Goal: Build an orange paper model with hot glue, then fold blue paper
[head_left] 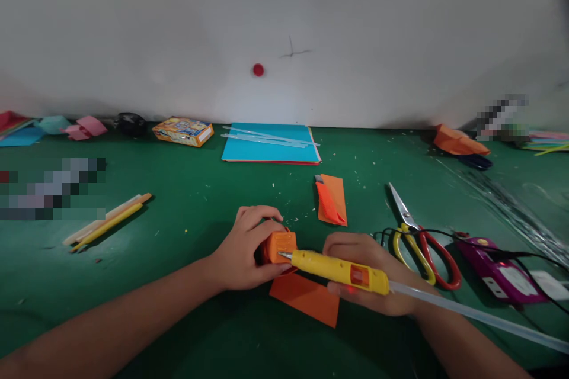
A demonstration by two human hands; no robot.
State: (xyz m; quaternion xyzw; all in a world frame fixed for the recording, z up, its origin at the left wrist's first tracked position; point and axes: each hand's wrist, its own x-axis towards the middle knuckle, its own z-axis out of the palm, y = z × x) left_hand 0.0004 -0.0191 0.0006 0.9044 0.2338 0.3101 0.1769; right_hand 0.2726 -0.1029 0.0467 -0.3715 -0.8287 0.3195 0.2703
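My left hand point(249, 249) is closed round a small orange folded-paper piece point(283, 243), its fingers over the far side and thumb near. In my right hand point(373, 266) is a yellow hot glue gun point(331, 267) with a clear glue stick point(480, 315) running out of its back end. The metal nozzle points left and meets the top of the orange piece. Partly below both hands lies a flat orange paper rectangle point(306, 298). Beyond my right hand rests another orange paper point(334, 189) with a bright orange cutter-like item point(328, 204) on it.
Scissors point(413, 237) and a purple power strip point(498, 269) with black cables lie at right, near loose clear glue sticks point(520, 210). Blue paper sheets point(271, 151) lie at the back, near a small box point(183, 131). Paper sticks point(109, 222) are left. A white wall stands behind.
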